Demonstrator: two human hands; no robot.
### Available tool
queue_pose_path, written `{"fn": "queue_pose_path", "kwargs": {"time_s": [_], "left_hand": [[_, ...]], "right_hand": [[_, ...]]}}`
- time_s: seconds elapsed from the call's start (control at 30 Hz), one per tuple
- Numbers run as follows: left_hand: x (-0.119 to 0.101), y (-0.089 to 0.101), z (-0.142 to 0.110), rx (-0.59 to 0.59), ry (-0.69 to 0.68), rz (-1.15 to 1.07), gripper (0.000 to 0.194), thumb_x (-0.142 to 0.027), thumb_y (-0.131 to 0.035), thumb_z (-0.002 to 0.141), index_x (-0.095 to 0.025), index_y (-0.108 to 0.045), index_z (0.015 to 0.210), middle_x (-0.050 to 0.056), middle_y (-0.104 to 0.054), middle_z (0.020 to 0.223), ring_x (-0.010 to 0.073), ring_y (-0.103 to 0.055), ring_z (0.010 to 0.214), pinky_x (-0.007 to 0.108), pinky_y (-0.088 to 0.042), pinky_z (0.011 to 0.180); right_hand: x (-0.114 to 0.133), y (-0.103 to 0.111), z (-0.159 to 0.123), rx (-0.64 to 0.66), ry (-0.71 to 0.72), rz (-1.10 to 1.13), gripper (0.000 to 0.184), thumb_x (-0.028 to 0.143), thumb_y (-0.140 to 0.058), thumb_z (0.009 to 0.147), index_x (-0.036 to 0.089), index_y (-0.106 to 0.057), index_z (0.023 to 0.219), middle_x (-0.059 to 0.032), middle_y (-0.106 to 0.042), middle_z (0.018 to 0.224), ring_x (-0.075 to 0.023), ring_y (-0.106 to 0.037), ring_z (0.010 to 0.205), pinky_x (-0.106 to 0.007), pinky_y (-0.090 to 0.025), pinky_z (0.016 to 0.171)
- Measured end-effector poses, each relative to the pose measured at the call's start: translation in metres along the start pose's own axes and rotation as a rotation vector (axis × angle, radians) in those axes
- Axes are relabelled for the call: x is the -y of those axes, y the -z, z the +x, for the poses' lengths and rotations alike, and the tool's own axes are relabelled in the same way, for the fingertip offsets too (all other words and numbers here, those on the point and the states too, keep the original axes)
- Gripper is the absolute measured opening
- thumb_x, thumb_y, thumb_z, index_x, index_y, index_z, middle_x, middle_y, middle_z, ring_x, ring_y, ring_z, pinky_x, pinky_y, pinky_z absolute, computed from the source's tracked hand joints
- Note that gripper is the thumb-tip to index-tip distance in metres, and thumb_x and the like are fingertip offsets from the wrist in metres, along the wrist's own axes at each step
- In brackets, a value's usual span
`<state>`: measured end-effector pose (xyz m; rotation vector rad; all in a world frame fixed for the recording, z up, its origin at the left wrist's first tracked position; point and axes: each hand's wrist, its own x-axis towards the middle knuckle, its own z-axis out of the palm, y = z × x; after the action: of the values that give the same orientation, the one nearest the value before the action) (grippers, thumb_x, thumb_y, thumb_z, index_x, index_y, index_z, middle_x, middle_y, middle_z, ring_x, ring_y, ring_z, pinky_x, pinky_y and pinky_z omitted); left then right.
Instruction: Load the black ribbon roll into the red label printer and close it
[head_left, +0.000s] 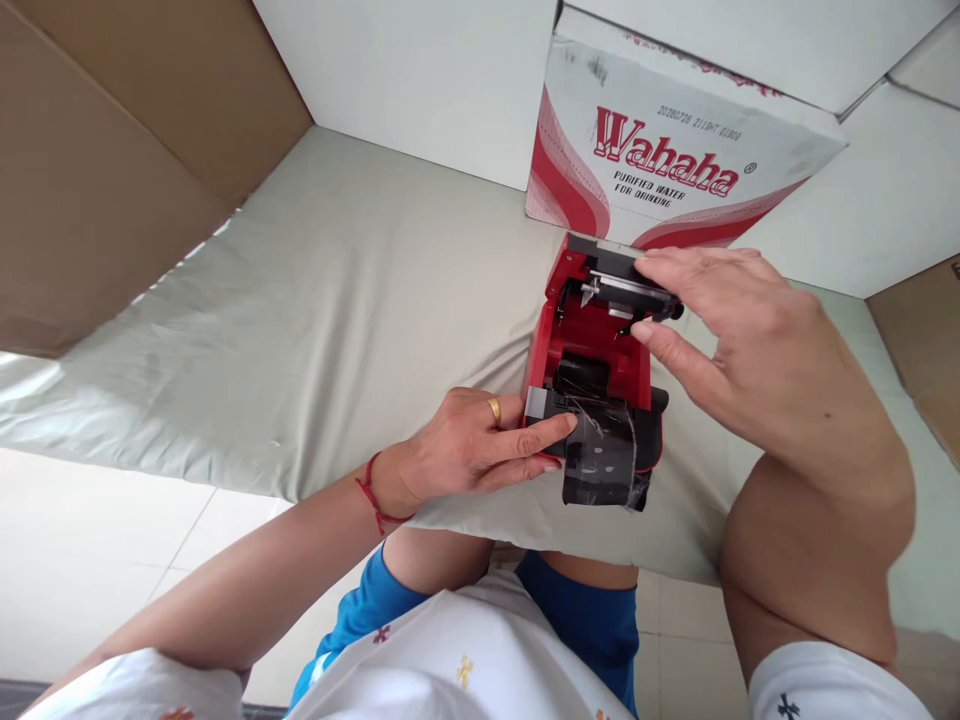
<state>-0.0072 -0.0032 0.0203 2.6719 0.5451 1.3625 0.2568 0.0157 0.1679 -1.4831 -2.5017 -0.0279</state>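
Observation:
A small red and black device [534, 345], shaped like a portable label printer, stands with its lid [611, 255] raised. Its red inner bay shows, with a metal bar and a black roller under the lid. Over its front hangs a black flap [600, 460] with clear, wrinkled tape on it. My left hand [480, 440] holds the front left corner, its index finger lying on the black front beside the flap. At the right, my right hand [750, 330] grips the lid between fingers on its top edge and the thumb below.
Behind the device stands a white and red Wahaha water carton [675, 140] against white panels. A brown cardboard box [135, 150] rises at the left, and another cardboard box [919, 345] at the right edge. Pale grey-green cloth [360, 300] covers the surface, its front edge close to my legs.

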Motion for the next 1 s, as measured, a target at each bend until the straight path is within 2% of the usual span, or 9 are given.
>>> {"fn": "queue_pose_path", "kwargs": {"time_s": [0.2,0.37,0.43,0.57,0.63,0.7,0.77,0.87,1.0], "left_hand": [[-0.002,0.000,0.000,0.014,0.025,-0.021,0.031,-0.041,-0.053,0.117,-0.020,-0.067,0.134,-0.007,-0.042,0.072,0.0118,-0.040,0.055,0.028,-0.034,0.050],[-0.001,-0.003,-0.002,-0.007,0.026,-0.027,0.033,-0.042,-0.053,0.116,-0.020,-0.068,0.136,-0.007,-0.042,0.072,0.0113,-0.036,0.054,0.029,-0.031,0.049],[0.000,-0.004,-0.003,-0.017,0.027,-0.023,0.033,-0.043,-0.054,0.116,-0.020,-0.067,0.136,-0.008,-0.042,0.071,0.0107,-0.036,0.052,0.028,-0.030,0.049],[0.000,-0.006,-0.004,-0.026,0.024,-0.007,0.040,-0.046,-0.050,0.117,-0.017,-0.060,0.143,-0.007,-0.050,0.070,0.0108,-0.045,0.052,0.027,-0.035,0.050],[-0.001,-0.005,-0.004,-0.062,0.057,0.004,0.053,-0.051,-0.056,0.114,-0.015,-0.053,0.153,-0.007,-0.058,0.070,0.0112,-0.051,0.052,0.026,-0.038,0.051],[-0.003,-0.004,-0.003,-0.061,0.151,0.035,0.072,-0.061,-0.059,0.110,-0.014,-0.043,0.162,-0.007,-0.060,0.067,0.0115,-0.054,0.050,0.025,-0.040,0.050],[-0.005,-0.003,-0.003,0.012,0.256,0.071,0.082,-0.070,-0.054,0.108,-0.014,-0.037,0.166,-0.008,-0.060,0.063,0.0116,-0.056,0.048,0.023,-0.039,0.049],[-0.005,-0.002,-0.003,0.108,0.322,0.073,0.081,-0.070,-0.052,0.108,-0.014,-0.038,0.165,-0.007,-0.064,0.065,0.0118,-0.057,0.048,0.022,-0.036,0.049],[-0.003,-0.006,-0.005,0.072,0.344,-0.014,0.079,-0.066,-0.062,0.103,-0.019,-0.040,0.163,-0.006,-0.067,0.071,0.0125,-0.059,0.052,0.023,-0.034,0.049]], "right_hand": [[0.013,0.017,-0.014,0.042,-0.030,0.003,0.041,0.042,-0.046,0.112,0.029,-0.074,0.139,-0.0071,-0.082,0.124,-0.0326,-0.076,0.113,-0.045,-0.058,0.090],[0.015,0.008,-0.024,0.293,0.154,0.003,0.038,0.031,-0.043,0.111,0.024,-0.080,0.112,-0.0100,-0.084,0.106,-0.0277,-0.077,0.086,-0.038,-0.047,0.063],[0.016,0.004,-0.025,0.313,0.219,-0.036,0.033,0.023,-0.046,0.107,0.023,-0.079,0.107,-0.0094,-0.084,0.101,-0.0248,-0.075,0.077,-0.036,-0.041,0.056],[0.019,0.003,-0.025,0.267,0.293,-0.146,0.029,0.014,-0.051,0.101,0.017,-0.079,0.107,-0.0084,-0.084,0.094,-0.0199,-0.068,0.062,-0.034,-0.034,0.050],[0.021,0.005,-0.025,0.245,0.323,-0.171,0.029,0.012,-0.051,0.100,0.014,-0.079,0.108,-0.0078,-0.083,0.088,-0.0178,-0.064,0.055,-0.034,-0.033,0.050],[0.022,0.007,-0.025,0.219,0.338,-0.175,0.030,0.011,-0.051,0.099,0.012,-0.079,0.108,-0.0068,-0.081,0.083,-0.0162,-0.059,0.048,-0.034,-0.033,0.049],[0.023,0.007,-0.025,0.203,0.348,-0.167,0.030,0.009,-0.050,0.098,0.011,-0.079,0.106,-0.0058,-0.079,0.079,-0.0153,-0.055,0.045,-0.034,-0.032,0.048],[0.025,0.007,-0.023,0.211,0.363,-0.170,0.025,0.006,-0.051,0.095,0.014,-0.074,0.090,-0.0032,-0.072,0.068,-0.0153,-0.053,0.044,-0.033,-0.030,0.047],[0.030,0.003,-0.020,0.207,0.378,-0.244,0.025,0.003,-0.052,0.090,0.020,-0.062,0.074,0.0014,-0.054,0.054,-0.0161,-0.052,0.042,-0.032,-0.027,0.048]]}}
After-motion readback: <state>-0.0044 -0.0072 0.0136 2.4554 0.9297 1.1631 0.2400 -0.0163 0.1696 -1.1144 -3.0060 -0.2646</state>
